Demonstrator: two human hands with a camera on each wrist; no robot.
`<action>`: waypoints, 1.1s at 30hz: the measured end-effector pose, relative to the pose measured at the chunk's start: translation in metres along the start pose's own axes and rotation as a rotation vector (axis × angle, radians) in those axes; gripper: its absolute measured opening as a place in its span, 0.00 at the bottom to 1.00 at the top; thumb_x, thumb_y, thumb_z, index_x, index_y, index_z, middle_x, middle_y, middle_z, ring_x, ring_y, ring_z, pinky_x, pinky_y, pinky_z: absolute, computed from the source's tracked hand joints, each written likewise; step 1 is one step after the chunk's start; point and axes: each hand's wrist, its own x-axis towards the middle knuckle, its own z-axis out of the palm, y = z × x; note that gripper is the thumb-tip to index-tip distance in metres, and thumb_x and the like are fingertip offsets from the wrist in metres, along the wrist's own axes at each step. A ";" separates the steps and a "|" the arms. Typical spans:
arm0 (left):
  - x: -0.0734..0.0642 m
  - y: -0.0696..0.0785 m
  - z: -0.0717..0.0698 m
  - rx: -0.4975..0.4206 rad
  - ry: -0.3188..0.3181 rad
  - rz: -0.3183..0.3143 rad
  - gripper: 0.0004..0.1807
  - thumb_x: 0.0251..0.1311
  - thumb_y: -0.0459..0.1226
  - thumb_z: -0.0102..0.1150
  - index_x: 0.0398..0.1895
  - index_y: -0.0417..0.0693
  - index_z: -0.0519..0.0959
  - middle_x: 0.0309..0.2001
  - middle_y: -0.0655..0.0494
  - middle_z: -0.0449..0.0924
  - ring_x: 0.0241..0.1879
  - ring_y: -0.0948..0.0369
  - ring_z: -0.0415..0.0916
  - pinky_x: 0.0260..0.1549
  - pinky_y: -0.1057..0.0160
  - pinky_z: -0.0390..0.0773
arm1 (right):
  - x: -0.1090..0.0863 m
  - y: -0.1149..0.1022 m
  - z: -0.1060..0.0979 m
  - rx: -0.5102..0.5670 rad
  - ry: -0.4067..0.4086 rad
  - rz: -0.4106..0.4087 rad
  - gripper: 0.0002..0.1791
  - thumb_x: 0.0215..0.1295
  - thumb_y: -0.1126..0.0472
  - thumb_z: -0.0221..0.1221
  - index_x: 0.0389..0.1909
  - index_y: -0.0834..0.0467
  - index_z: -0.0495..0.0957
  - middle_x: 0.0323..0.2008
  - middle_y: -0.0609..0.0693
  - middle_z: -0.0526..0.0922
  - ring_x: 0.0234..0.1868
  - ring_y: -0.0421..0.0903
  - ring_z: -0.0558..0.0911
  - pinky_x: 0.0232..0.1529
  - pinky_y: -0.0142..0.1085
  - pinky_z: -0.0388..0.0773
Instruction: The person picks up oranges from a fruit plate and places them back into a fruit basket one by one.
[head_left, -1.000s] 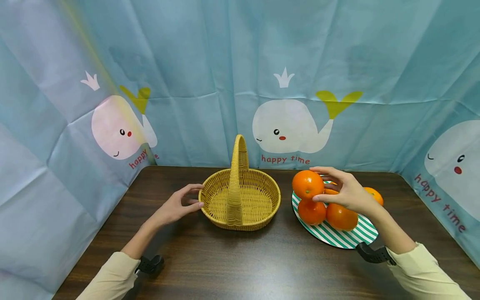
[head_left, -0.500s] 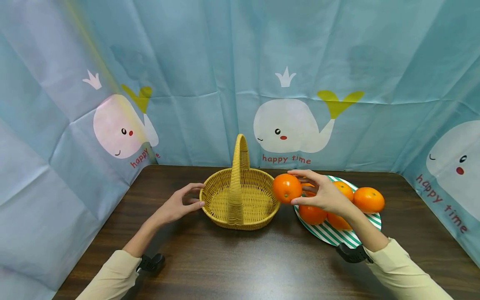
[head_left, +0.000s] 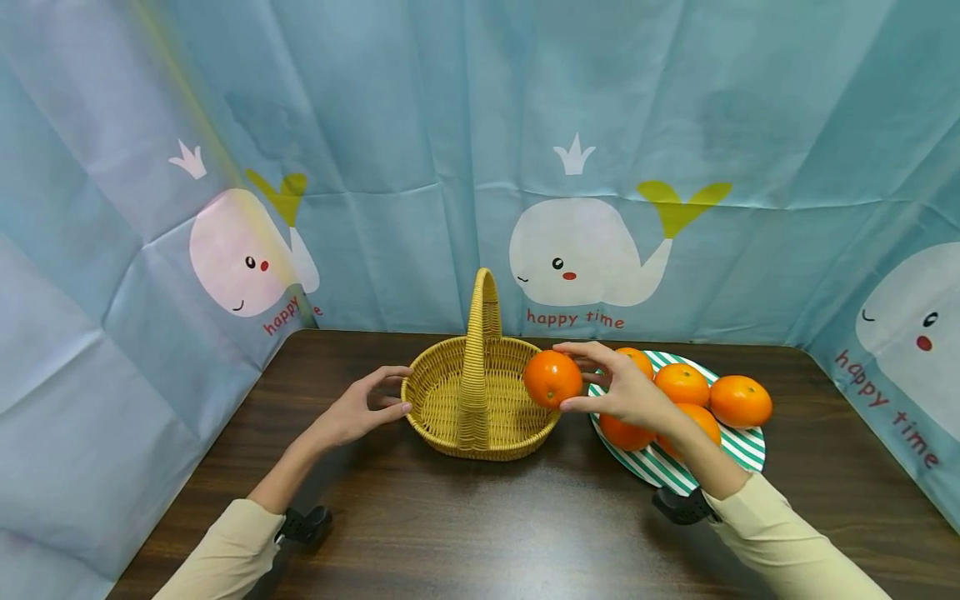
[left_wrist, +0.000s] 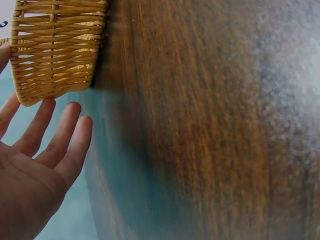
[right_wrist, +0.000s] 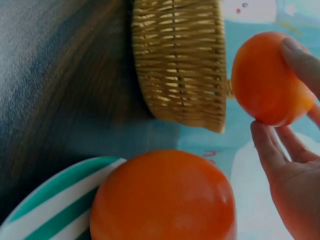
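Backdrop: pale blue curtain (head_left: 375, 275). Dark wood bench (head_left: 480, 533) carries everything. Yellow wicker basket (head_left: 442, 404) mid-bench, no orange seen lying inside. Striped plate (head_left: 660, 473) to its right, five oranges (head_left: 741, 402) visible on it. Left hand (head_left: 352, 412): relaxed, not clenched, fingertips touching the basket's left end. Right hand (head_left: 630, 387): grasping one orange, the held orange (head_left: 551, 379), between thumb and fingers; it overlaps the basket's right rim in head view. Progress, my read: early in moving fruit from plate to basket; one lifted, not let go. Left: that release, probably the other five too.

Views: right wrist shows the basket's outer wall and the held orange apparently above rim level, a gap between; head can't settle height. Only head shows all five on the plate; right wrist gets one, close up. Left wrist shows the left hand's spread fingers (left_wrist: 60, 140), partly hidden in head; no fruit there.
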 end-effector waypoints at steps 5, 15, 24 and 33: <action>0.000 0.000 0.000 0.007 -0.003 -0.003 0.32 0.70 0.35 0.64 0.72 0.37 0.65 0.66 0.34 0.67 0.55 0.40 0.78 0.48 0.59 0.82 | 0.003 0.002 0.009 -0.009 -0.036 -0.021 0.40 0.56 0.65 0.76 0.70 0.58 0.72 0.64 0.53 0.72 0.61 0.53 0.77 0.59 0.44 0.76; 0.001 0.000 0.000 0.021 -0.007 0.001 0.31 0.70 0.36 0.64 0.72 0.37 0.65 0.65 0.33 0.68 0.55 0.39 0.78 0.46 0.59 0.83 | 0.011 0.003 0.022 -0.054 -0.087 -0.068 0.40 0.50 0.64 0.78 0.67 0.56 0.75 0.61 0.52 0.74 0.61 0.52 0.76 0.58 0.47 0.76; 0.003 -0.004 0.000 -0.005 -0.016 0.016 0.31 0.70 0.34 0.63 0.72 0.37 0.65 0.67 0.33 0.66 0.56 0.38 0.77 0.48 0.58 0.82 | 0.014 0.003 0.029 -0.105 -0.134 -0.055 0.40 0.50 0.66 0.79 0.67 0.56 0.75 0.61 0.50 0.74 0.60 0.52 0.76 0.57 0.51 0.77; 0.004 -0.004 -0.001 -0.007 -0.018 0.020 0.31 0.69 0.34 0.64 0.72 0.37 0.65 0.66 0.33 0.67 0.56 0.37 0.76 0.48 0.59 0.82 | 0.012 0.004 0.027 -0.064 -0.127 -0.056 0.37 0.53 0.64 0.78 0.65 0.56 0.76 0.60 0.52 0.75 0.59 0.53 0.77 0.58 0.52 0.76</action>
